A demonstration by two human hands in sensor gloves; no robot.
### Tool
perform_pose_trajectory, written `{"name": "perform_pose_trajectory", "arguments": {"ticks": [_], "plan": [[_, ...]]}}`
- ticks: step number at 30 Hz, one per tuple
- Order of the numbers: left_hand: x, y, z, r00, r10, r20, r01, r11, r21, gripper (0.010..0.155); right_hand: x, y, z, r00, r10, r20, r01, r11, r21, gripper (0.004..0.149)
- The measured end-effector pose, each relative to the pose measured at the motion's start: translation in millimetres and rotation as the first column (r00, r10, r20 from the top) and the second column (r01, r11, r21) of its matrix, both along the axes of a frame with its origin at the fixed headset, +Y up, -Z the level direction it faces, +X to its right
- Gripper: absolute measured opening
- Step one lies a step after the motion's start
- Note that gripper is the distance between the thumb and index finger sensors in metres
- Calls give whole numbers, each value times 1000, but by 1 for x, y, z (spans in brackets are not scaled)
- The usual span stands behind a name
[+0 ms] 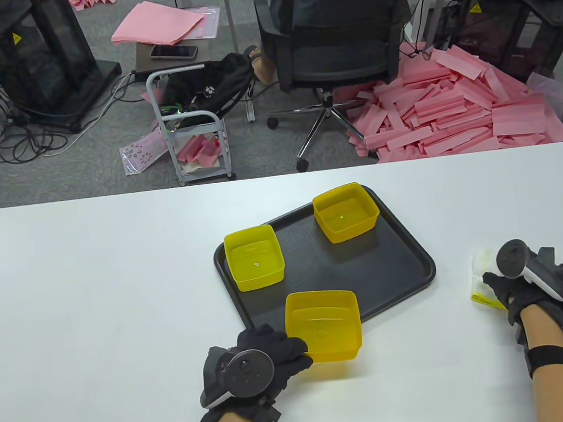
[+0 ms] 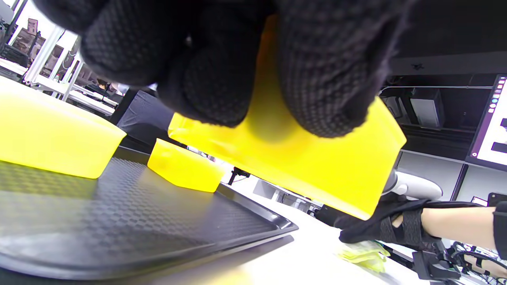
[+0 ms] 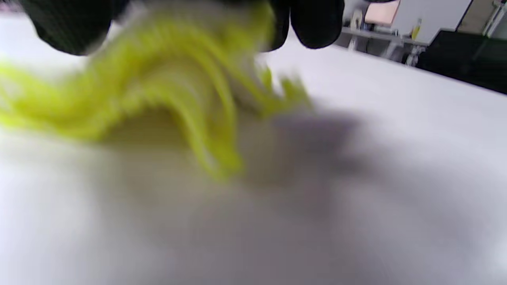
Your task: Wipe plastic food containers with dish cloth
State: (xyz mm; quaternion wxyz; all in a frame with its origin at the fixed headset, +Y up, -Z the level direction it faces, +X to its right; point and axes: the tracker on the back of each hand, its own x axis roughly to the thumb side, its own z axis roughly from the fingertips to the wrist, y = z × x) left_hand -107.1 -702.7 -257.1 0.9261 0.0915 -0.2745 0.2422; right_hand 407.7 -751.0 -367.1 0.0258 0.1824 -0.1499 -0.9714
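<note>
A white table [image 1: 93, 293] is seen, its left half bare. A black tray [image 1: 395, 269] carries two yellow containers [image 1: 255, 257], both seemingly empty. A third container [image 1: 323, 325] is gripped by the left hand [image 1: 258, 361], lifted and tilted over the tray's near edge. The dish cloth [image 1: 482, 269], well right of the tray, is grasped by the right hand's [image 1: 521, 285] fingers [image 3: 317, 23].

dish cloth [image 3: 166, 91] blurred, right hand [image 1: 511, 291] covering it — partly

I see bare table [image 1: 93, 293] left of the tray [image 1: 409, 262]; two containers [image 1: 254, 257] [image 1: 346, 212] block its far half; bare strip between tray and cloth [image 1: 482, 274].
</note>
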Motion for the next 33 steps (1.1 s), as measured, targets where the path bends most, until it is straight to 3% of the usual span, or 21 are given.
{"name": "perform_pose_trajectory", "arguments": {"ticks": [2,5,7,12,15,18,20,24,27,31,33], "plan": [[2,-1,0,1000,-13,3,13,1000,1,41,3,-8,4,1000,-18,-2,18,1000,0,79],[4,-2,1,1000,-23,1,23,1000,5,41,0,-5,9,999,-14,-39,20,986,168,63],[5,-1,1,1000,-27,3,27,1000,5,41,-3,0,10,995,28,-96,-11,986,165,57],[6,-2,1,1000,-27,4,27,1000,1,41,-27,33,14,964,27,-263,27,979,200,56],[7,-2,1,999,-34,7,34,999,-1,40,-63,71,19,909,23,-416,101,957,273,57],[7,-2,1,999,-31,8,31,1000,-2,40,-112,109,30,820,67,-568,139,940,311,57],[7,-2,1,999,-31,7,31,1000,-2,41,-156,133,43,730,144,-668,142,924,355,57],[6,-1,1,1000,-24,3,24,1000,-4,40,-234,158,70,534,300,-790,93,909,407,55],[4,1,2,1000,-12,5,12,1000,1,40,-279,159,85,398,422,-814,-21,892,452,53],[3,4,5,1000,4,13,-4,1000,21,40,-325,146,98,200,580,-790,-216,812,542,51],[3,7,6,1000,4,17,-5,999,33,40,-337,138,100,165,575,-801,-245,811,532,50]]}}
